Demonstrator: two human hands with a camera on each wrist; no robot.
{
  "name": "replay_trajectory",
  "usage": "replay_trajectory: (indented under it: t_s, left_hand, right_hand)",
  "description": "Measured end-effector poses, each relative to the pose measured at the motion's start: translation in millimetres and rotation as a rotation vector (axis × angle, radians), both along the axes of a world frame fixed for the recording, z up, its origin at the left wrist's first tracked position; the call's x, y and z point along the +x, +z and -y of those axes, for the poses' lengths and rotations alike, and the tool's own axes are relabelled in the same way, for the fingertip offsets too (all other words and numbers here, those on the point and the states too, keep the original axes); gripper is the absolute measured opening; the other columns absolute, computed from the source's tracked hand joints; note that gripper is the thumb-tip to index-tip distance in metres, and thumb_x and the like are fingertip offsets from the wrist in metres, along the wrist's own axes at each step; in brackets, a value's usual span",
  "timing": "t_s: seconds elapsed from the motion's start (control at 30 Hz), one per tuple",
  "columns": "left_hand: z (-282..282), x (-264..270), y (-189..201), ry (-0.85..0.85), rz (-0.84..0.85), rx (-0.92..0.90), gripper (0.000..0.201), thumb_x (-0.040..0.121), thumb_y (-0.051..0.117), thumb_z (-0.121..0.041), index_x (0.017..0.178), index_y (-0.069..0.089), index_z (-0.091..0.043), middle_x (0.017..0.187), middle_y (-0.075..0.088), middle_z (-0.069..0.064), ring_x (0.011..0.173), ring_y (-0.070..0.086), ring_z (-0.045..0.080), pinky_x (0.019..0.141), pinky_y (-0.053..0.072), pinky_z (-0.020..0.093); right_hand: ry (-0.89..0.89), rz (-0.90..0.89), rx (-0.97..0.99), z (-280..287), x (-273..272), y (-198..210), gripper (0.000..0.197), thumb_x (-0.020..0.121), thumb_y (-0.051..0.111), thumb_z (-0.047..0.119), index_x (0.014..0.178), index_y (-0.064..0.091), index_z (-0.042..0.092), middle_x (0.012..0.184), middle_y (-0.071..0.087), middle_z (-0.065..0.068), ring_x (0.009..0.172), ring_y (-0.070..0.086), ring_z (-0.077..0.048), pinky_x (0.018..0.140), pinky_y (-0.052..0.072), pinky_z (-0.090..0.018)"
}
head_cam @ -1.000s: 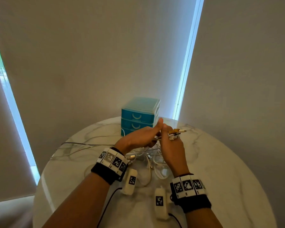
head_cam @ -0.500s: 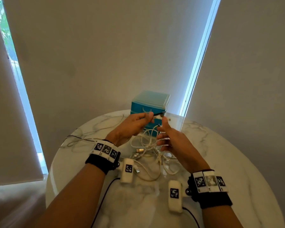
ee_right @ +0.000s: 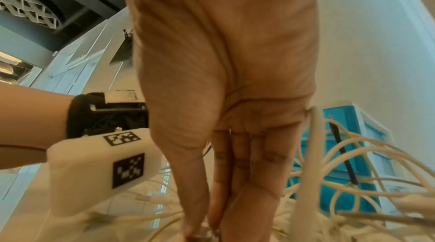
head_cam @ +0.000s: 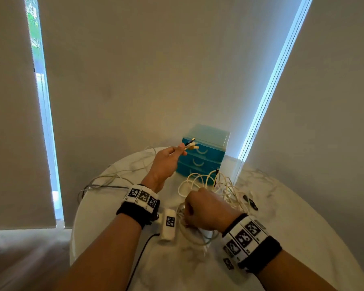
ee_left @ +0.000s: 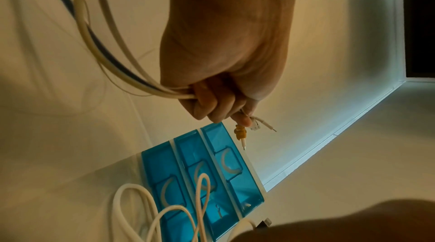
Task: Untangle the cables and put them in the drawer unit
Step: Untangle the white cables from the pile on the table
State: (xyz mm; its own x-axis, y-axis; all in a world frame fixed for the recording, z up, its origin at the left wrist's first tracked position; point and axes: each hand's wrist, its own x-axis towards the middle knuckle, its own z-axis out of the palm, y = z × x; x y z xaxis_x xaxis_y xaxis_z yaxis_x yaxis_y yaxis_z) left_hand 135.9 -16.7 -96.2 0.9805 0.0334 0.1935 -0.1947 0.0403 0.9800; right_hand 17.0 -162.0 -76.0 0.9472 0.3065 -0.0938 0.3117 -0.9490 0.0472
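progress: early | left hand (head_cam: 166, 158) grips cable ends (head_cam: 190, 143), centre frame | right hand (head_cam: 206, 213) pinches tangle (head_cam: 219, 185) | drawers (head_cam: 202, 158) closed, nothing stored

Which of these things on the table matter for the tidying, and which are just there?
For the job:
- cable ends, held up by the left hand
- tangled white cables, right hand in them
- blue drawer unit, drawers closed

Just there:
- marble table
- window blinds

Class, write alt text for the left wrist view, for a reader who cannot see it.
The left hand grips a bundle of cables, their plug ends poking out past the curled fingers. Below stands a closed blue drawer unit, with white cable loops in front.
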Motion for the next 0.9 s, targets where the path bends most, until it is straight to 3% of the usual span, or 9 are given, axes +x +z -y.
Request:
replay_trajectory:
  t_s: [0.2, 0.3, 0.37, 0.43, 0.57, 0.63, 0.7, 0.8, 0.9]
  left_hand:
    - [1.8, -2.0, 1.5, -0.003, 0.01, -0.019, 0.046, 0.103, 0.057, -0.063, 0.092, 0.079, -0.025, 0.052, 0.046, -0.019, 0.053, 0.035, 0.009, 0.049, 0.028, 0.028]
    - [3.2, -5.3, 2.6, 0.002, 0.014, -0.015, 0.045, 0.104, 0.056, -0.062, 0.093, 0.08, -0.025, 0.052, 0.045, -0.019, 0.053, 0.035, 0.009, 0.05, 0.028, 0.028]
    - [3.2, -5.9, 5.0, 0.006, 0.016, -0.021, 0.045, 0.103, 0.057, -0.062, 0.091, 0.08, -0.026, 0.055, 0.044, -0.016, 0.054, 0.035, 0.009, 0.05, 0.028, 0.029]
    - [1.5, -6.4, 7.3, 0.011, 0.03, -0.034, 0.044, 0.102, 0.057, -0.064, 0.086, 0.08, -0.029, 0.058, 0.044, -0.013, 0.054, 0.035, 0.01, 0.05, 0.027, 0.029]
    - [1.3, -11.1, 14.9, -0.021, 0.054, -0.044, 0.042, 0.103, 0.055, -0.065, 0.086, 0.079, -0.035, 0.062, 0.039, -0.006, 0.052, 0.033, 0.011, 0.05, 0.025, 0.029]
    - [3.1, -16.8, 24.3, -0.065, 0.074, -0.054, 0.043, 0.103, 0.056, -0.065, 0.087, 0.08, -0.032, 0.062, 0.042, -0.009, 0.054, 0.034, 0.011, 0.052, 0.026, 0.03]
    - [4.1, -24.0, 33.7, -0.115, 0.104, -0.047, 0.044, 0.101, 0.058, -0.064, 0.091, 0.081, -0.028, 0.058, 0.045, -0.012, 0.055, 0.036, 0.009, 0.053, 0.028, 0.031]
    - [6.2, -31.4, 40.3, -0.092, 0.111, -0.025, 0.045, 0.101, 0.059, -0.062, 0.094, 0.08, -0.023, 0.053, 0.051, -0.019, 0.06, 0.04, 0.006, 0.057, 0.031, 0.029]
    - [6.6, -29.0, 37.3, -0.09, 0.095, -0.155, 0.047, 0.101, 0.06, -0.063, 0.097, 0.076, -0.02, 0.06, 0.041, -0.01, 0.055, 0.031, 0.011, 0.05, 0.024, 0.028]
  right_hand:
    - [0.018, -0.024, -0.064, -2.2, -4.5, -3.8, 0.037, 0.081, 0.084, 0.043, 0.102, 0.071, 0.016, 0.103, 0.071, -0.009, 0.095, 0.068, -0.031, 0.079, 0.054, -0.036]
    - [-0.022, 0.023, 0.022, 1.3, -3.1, 1.7, 0.033, 0.081, 0.082, 0.043, 0.096, 0.075, 0.015, 0.098, 0.074, -0.008, 0.092, 0.072, -0.029, 0.078, 0.06, -0.037]
    - [-0.106, 0.119, 0.177, 10.6, 2.1, 16.7, 0.028, 0.081, 0.083, 0.045, 0.084, 0.077, 0.018, 0.083, 0.075, -0.001, 0.078, 0.072, -0.019, 0.073, 0.063, -0.037]
    - [-0.194, 0.235, 0.42, 27.4, 5.7, 42.1, 0.016, 0.087, 0.084, 0.038, 0.079, 0.078, 0.025, 0.077, 0.076, 0.006, 0.07, 0.071, -0.008, 0.07, 0.062, -0.027]
    - [-0.25, 0.683, 1.015, 69.7, -7.0, 97.7, 0.004, 0.094, 0.08, 0.027, 0.094, 0.081, 0.031, 0.074, 0.078, 0.015, 0.068, 0.075, 0.002, 0.072, 0.058, -0.013]
    - [-0.221, 0.836, 1.218, 78.0, -7.7, 102.3, 0.01, 0.096, 0.078, 0.024, 0.103, 0.083, 0.027, 0.082, 0.081, 0.013, 0.077, 0.077, 0.0, 0.079, 0.058, -0.018]
    - [-0.219, 0.809, 1.199, 74.8, -0.8, 86.8, 0.01, 0.097, 0.078, 0.025, 0.104, 0.083, 0.028, 0.085, 0.081, 0.012, 0.078, 0.077, -0.001, 0.077, 0.06, -0.018]
    - [-0.27, 0.633, 1.167, 69.9, 6.7, 51.5, 0.009, 0.097, 0.077, 0.022, 0.103, 0.082, 0.026, 0.084, 0.08, 0.009, 0.072, 0.077, -0.004, 0.068, 0.064, -0.02]
    - [-0.309, 0.59, 1.283, 73.4, 6.7, 31.3, 0.009, 0.097, 0.076, 0.016, 0.102, 0.081, 0.021, 0.083, 0.079, 0.006, 0.071, 0.078, -0.012, 0.057, 0.06, -0.023]
